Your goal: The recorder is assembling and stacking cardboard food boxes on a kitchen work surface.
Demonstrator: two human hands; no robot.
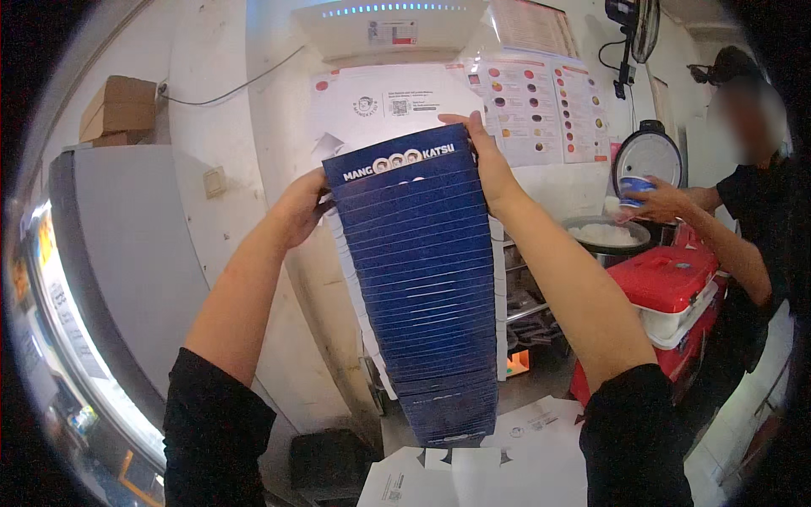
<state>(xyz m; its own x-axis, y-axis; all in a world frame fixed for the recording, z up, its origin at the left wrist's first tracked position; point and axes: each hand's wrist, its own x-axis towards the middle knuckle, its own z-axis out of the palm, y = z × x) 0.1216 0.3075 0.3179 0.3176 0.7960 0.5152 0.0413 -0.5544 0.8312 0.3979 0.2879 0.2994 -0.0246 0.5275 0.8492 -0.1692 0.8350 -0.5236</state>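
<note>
A tall stack of nested dark-blue paper food boxes (422, 279) with white inner sides rises in front of me. My left hand (301, 208) grips the top of the stack at its left edge, its fingertips partly hidden behind the card. At the upper right corner, my right hand (492, 165) is closed on the same top box, one finger lying over its upper edge. Below the stack, unfolded white cardboard sheets (541, 460) lie near me, partly under my right sleeve.
On the right a co-worker's hand (663, 203) holds a blue bowl (635, 186) by an open rice cooker (604, 237). A red-lidded container (663, 279) stands nearer. A grey cabinet (139, 245) with cardboard boxes (118, 108) on top is at left. Printed sheets (541, 106) cover the wall.
</note>
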